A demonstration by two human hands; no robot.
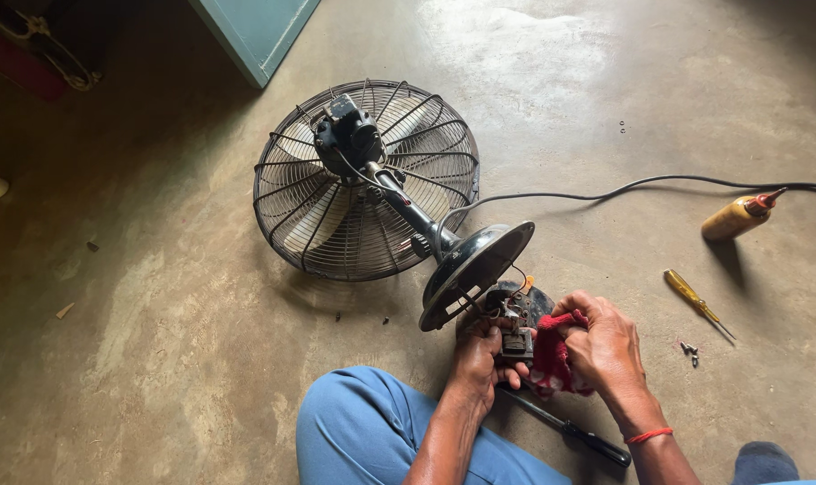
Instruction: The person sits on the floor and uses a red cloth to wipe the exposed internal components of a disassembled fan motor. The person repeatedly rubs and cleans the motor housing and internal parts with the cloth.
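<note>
Two hands work at the switch block (516, 337) under the tipped fan base (475, 269). The left hand (478, 352) has its fingers clamped on the block; the right hand (606, 346) has its fingers closed on a red rag (552, 355) pressed beside it. Wiping goes best with the block held steady and light strokes clear of the thin wires. A screwdriver (696, 301) and screws (689, 352) lie right of the fingers on the floor.

A black metal table fan (372, 180) is laid cage-down on the grey concrete floor (156, 314), its round base (475, 269) tipped up just before both hands. A yellow-handled screwdriver (696, 301) is placed to the right, a brown glue bottle (739, 216) behind it.
</note>
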